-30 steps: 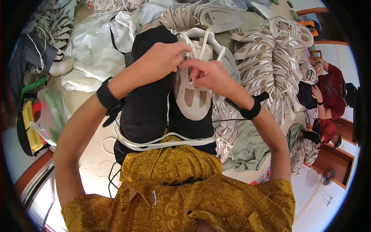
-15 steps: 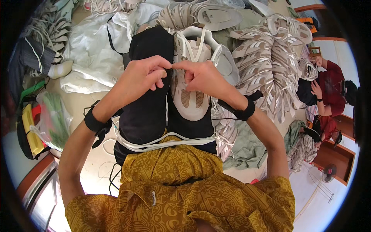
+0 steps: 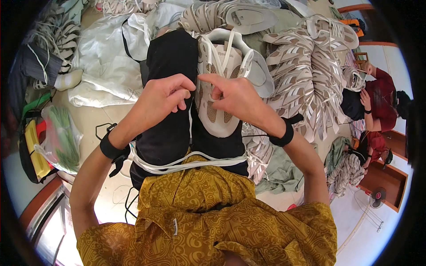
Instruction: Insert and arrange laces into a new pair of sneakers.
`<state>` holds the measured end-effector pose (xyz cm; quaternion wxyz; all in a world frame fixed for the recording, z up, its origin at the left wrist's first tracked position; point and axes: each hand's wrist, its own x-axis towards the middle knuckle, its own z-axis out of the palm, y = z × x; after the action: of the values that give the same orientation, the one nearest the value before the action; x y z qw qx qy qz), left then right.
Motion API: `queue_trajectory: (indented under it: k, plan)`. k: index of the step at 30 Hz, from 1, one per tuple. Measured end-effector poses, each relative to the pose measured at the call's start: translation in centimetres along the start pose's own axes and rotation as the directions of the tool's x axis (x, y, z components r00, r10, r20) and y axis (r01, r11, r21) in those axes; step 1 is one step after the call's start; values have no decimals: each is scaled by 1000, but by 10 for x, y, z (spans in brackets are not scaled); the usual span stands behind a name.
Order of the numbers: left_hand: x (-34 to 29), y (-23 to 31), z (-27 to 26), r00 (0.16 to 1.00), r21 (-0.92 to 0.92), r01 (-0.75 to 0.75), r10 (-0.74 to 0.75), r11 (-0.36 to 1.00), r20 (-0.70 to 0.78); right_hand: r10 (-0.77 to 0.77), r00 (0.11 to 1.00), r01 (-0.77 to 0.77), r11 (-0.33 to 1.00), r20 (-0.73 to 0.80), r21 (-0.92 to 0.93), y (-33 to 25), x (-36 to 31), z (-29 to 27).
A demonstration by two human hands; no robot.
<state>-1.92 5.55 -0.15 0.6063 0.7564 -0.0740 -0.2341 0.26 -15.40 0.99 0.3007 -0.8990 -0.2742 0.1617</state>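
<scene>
The half-curled left hand (image 3: 167,96) and right hand (image 3: 239,97) look empty; the black cloth-covered lap (image 3: 212,150) beneath them likely steadies the beige-and-white mesh sneaker (image 3: 218,127).

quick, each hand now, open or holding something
Left hand: index extended, others curled; any hold can't be told.
Right hand: half-curled over the beige shoe; any hold can't be told.

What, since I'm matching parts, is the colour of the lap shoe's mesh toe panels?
The mesh toe panels are tan-brown, seen best in the head view.
</scene>
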Motion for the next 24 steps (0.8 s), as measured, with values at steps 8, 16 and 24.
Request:
queue_trajectory:
  k: [8, 16, 24]
  plan:
    - [-2, 5, 5, 999, 12, 37, -38, 999, 30, 5, 991, -16, 996, -133, -87, 0, 2, 14]
    - [5, 5, 16, 998, 0, 48, -48, 999, 33, 102, 995, -84, 888, -16, 452, 11, 4, 4]
    - [24, 12, 27, 992, 57, 50, -56, 997, 110, 93, 994, -53, 871, -58, 489, 17, -2, 8]
